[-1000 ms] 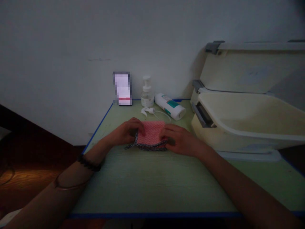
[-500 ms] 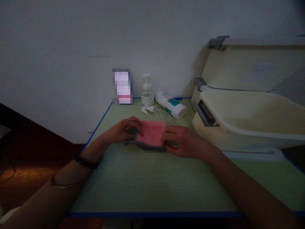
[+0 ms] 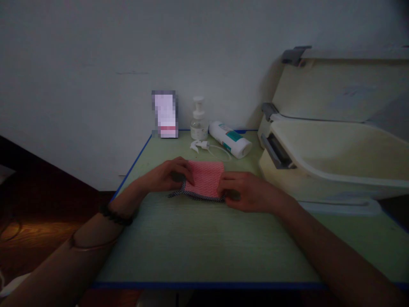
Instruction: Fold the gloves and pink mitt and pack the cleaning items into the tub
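A pink textured cloth (image 3: 205, 177) with a dark checked edging along its near side lies at the middle of the green table. My left hand (image 3: 169, 174) is closed at the cloth's left side, its fingertips pressing the pink surface. A short tail of the edging sticks out to the left, below these fingers. At the lower right corner, my right hand (image 3: 244, 191) pinches the cloth between thumb and fingers. The fingers cover that corner.
Behind the cloth lie a white spray nozzle (image 3: 200, 146) with a thin tube and a white bottle (image 3: 232, 140) on its side. A pump bottle (image 3: 198, 121) and a blurred phone (image 3: 166, 114) stand by the wall. A cream bin (image 3: 306, 187), lid raised, occupies the right.
The cloth's near edge lies flatter, and its checked edging shows as a thinner single band than before. Both hands keep their hold in nearly the same place.
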`<move>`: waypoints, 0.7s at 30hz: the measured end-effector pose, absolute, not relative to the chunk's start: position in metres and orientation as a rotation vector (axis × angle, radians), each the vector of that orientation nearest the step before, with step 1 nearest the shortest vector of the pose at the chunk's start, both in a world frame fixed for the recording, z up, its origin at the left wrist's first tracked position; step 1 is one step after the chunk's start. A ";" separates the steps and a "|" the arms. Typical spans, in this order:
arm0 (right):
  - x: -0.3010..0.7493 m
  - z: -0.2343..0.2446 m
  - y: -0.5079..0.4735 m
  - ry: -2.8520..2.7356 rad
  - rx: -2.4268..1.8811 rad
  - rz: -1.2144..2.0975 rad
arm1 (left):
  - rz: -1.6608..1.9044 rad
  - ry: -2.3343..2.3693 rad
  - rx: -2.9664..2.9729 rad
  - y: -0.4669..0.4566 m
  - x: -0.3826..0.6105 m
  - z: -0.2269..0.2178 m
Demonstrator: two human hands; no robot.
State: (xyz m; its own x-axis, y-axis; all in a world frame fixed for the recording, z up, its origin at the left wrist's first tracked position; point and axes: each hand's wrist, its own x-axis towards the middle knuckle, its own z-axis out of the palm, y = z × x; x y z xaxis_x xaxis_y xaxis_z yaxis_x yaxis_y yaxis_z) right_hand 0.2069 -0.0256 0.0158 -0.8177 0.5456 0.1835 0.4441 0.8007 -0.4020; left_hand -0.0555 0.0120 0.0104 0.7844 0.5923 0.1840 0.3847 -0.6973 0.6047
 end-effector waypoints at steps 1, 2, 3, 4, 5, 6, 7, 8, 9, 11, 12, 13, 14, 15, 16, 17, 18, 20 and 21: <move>0.207 0.016 -0.026 -2.690 -0.763 0.494 | 0.528 0.738 2.415 0.012 -0.056 0.010; 0.207 0.016 -0.025 -2.679 -0.763 0.488 | 0.560 0.756 2.408 0.012 -0.057 0.009; 0.207 0.016 -0.025 -2.668 -0.763 0.481 | 0.590 0.776 2.401 0.013 -0.058 0.008; 0.207 0.016 -0.025 -2.661 -0.761 0.476 | 0.613 0.796 2.397 0.013 -0.058 0.007; 0.207 0.016 -0.025 -2.659 -0.755 0.472 | 0.626 0.812 2.396 0.013 -0.059 0.007; 0.207 0.016 -0.025 -2.661 -0.752 0.472 | 0.627 0.822 2.400 0.014 -0.059 0.007; 0.207 0.016 -0.025 -2.665 -0.749 0.473 | 0.619 0.827 2.407 0.014 -0.059 0.006; 0.207 0.016 -0.025 -2.668 -0.747 0.475 | 0.603 0.824 2.417 0.014 -0.059 0.006; 0.206 0.016 -0.025 -2.671 -0.745 0.477 | 0.588 0.818 2.426 0.014 -0.059 0.006; 0.206 0.016 -0.025 -2.674 -0.745 0.479 | 0.568 0.801 2.443 0.014 -0.059 0.006; 0.206 0.016 -0.025 -2.673 -0.745 0.478 | 0.563 0.794 2.450 0.014 -0.058 0.006; 0.206 0.016 -0.025 -2.673 -0.744 0.476 | 0.562 0.788 2.457 0.014 -0.058 0.007; 0.206 0.016 -0.025 -2.676 -0.744 0.477 | 0.556 0.782 2.467 0.014 -0.058 0.007; 0.206 0.016 -0.025 -2.680 -0.743 0.478 | 0.544 0.776 2.478 0.014 -0.058 0.007; 0.206 0.016 -0.025 -2.685 -0.742 0.481 | 0.520 0.764 2.492 0.014 -0.058 0.008; 0.206 0.017 -0.026 -2.695 -0.740 0.488 | 0.492 0.744 2.505 0.014 -0.058 0.009; 0.207 0.017 -0.026 -2.712 -0.739 0.499 | 0.462 0.719 2.515 0.014 -0.058 0.010; 0.207 0.019 -0.027 -2.747 -0.743 0.527 | 0.420 0.666 2.513 0.015 -0.059 0.012; 0.207 0.020 -0.027 -2.761 -0.745 0.540 | 0.415 0.646 2.501 0.015 -0.059 0.014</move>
State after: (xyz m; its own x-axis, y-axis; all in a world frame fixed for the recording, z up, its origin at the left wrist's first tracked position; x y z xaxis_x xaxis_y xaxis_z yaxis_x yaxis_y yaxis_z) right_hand 0.2066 -0.0270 0.0196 -0.8441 0.5217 0.1236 0.4367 0.8028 -0.4058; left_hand -0.0592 0.0153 0.0136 0.8393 0.5199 0.1592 0.3608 -0.7516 0.5522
